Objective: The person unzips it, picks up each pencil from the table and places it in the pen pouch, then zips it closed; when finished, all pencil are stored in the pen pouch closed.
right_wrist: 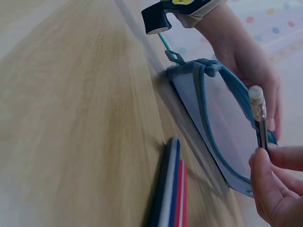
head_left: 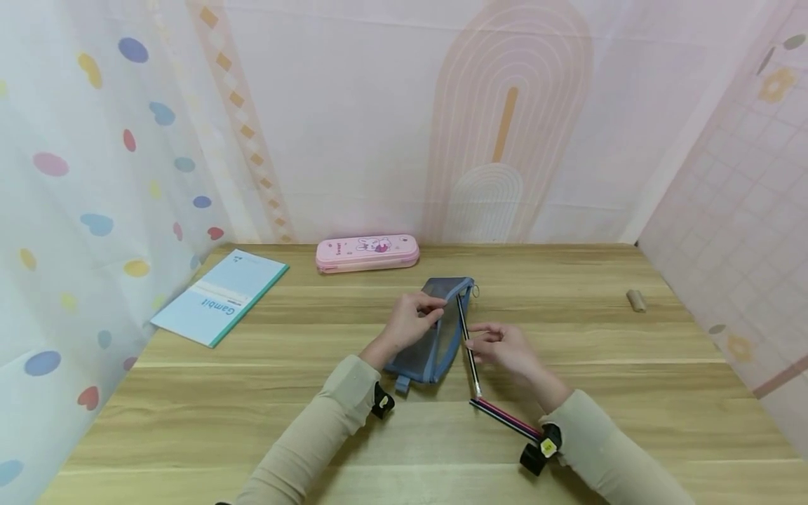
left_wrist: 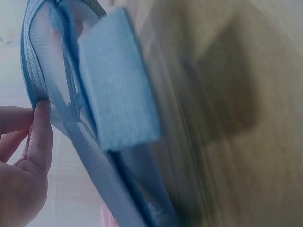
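Note:
A blue-grey mesh zip pouch (head_left: 413, 359) lies slanted at the table's middle, its zip opening facing right. At the upper zip edge, my left hand (head_left: 404, 324) pinches the fabric between thumb and finger; the left wrist view shows this hand (left_wrist: 31, 163) on the pouch's edge beside a blue fabric tab (left_wrist: 118, 85). My right hand (head_left: 510, 351) pinches a dark striped pencil (head_left: 472, 361), its eraser end towards me and its far end at the opening. How deep it reaches is unclear. More pencils (head_left: 505, 418) lie below, by the right wrist.
A pink pencil case (head_left: 367, 263) lies at the table's back edge. To the left is a light blue notebook (head_left: 217, 298). A small brown cylinder (head_left: 636, 301) lies far right. Patterned curtains (head_left: 353, 126) border the table's back and sides.

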Motion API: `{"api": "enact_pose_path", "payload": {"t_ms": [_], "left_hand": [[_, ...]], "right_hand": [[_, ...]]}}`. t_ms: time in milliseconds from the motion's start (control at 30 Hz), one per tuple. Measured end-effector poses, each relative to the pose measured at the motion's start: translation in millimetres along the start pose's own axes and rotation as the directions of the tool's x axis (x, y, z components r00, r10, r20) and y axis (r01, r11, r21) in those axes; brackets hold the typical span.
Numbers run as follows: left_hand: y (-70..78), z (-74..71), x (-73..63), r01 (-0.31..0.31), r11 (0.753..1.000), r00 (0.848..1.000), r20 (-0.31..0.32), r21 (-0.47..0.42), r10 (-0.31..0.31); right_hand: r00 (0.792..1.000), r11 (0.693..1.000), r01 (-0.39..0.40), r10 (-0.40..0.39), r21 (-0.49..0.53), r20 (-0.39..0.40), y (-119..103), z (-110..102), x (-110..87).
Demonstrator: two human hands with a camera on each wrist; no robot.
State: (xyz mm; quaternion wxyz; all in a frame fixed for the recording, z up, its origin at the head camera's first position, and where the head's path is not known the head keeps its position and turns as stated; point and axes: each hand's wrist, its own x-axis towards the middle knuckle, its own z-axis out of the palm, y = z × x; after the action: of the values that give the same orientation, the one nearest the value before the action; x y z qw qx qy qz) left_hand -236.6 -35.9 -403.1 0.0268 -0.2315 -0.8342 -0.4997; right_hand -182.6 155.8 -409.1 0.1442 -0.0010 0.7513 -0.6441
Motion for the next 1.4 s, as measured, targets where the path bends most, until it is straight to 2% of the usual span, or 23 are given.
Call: {"api": "enact_pose_path", "payload": {"t_ms": [267,467,600,700,867,967,1033,1100,1233,1400], "left_hand": [[-0.2,1.4,-1.4,-0.013,1.000,1.000,-0.012,0.001,0.013],[-1.7,3.8,-0.5,-0.020,1.000,1.000,-0.004,0.001,0.020],[-2.2,4.0,-0.4,-0.021,1.000,1.000,-0.006,0.011,0.021],[-2.0,3.8,-0.7,-0.026,1.000,1.000,-0.004,0.011,0.026],[-1.8,3.4,-0.9,-0.021,1.000,1.000,-0.006,0.006,0.021],[-1.7,3.1,-0.8,-0.010,1.000,1.000,-0.015,0.000,0.010],[-1.3,3.1,-0.9,-0.005,1.000,1.000,-0.016,-0.004,0.005],[-0.7,3.1,-1.0,0.001,1.000,1.000,-0.011,-0.007,-0.001],[0.4,3.1,-0.6,0.009,1.000,1.000,0.004,-0.014,-0.009],[0.8,1.9,0.4,0.040,0.999,0.999,0.007,-0.018,-0.040]], "right_hand": [[0.995,0.999,-0.010,0.014,0.045,-0.100,-2.1,18.9,17.3],[0.978,0.997,0.003,0.013,0.073,-0.209,1.0,31.1,26.4],[0.970,0.994,0.029,-0.002,0.108,-0.244,-1.3,38.5,30.4],[0.973,0.991,0.036,-0.005,0.131,-0.232,-3.6,41.7,31.7],[0.983,0.993,0.043,-0.022,0.112,-0.184,-5.3,40.5,28.0],[0.988,0.996,0.077,-0.072,0.032,-0.133,-4.2,34.5,20.9],[0.988,0.989,0.125,-0.130,-0.075,-0.077,-1.5,27.5,14.0],[0.981,0.958,0.192,-0.195,-0.213,0.011,1.6,18.3,4.6],[0.938,0.841,0.339,-0.272,-0.421,0.214,9.3,-2.3,-17.9],[0.890,0.719,0.421,-0.211,-0.553,0.404,13.8,-26.3,-50.1]]}}
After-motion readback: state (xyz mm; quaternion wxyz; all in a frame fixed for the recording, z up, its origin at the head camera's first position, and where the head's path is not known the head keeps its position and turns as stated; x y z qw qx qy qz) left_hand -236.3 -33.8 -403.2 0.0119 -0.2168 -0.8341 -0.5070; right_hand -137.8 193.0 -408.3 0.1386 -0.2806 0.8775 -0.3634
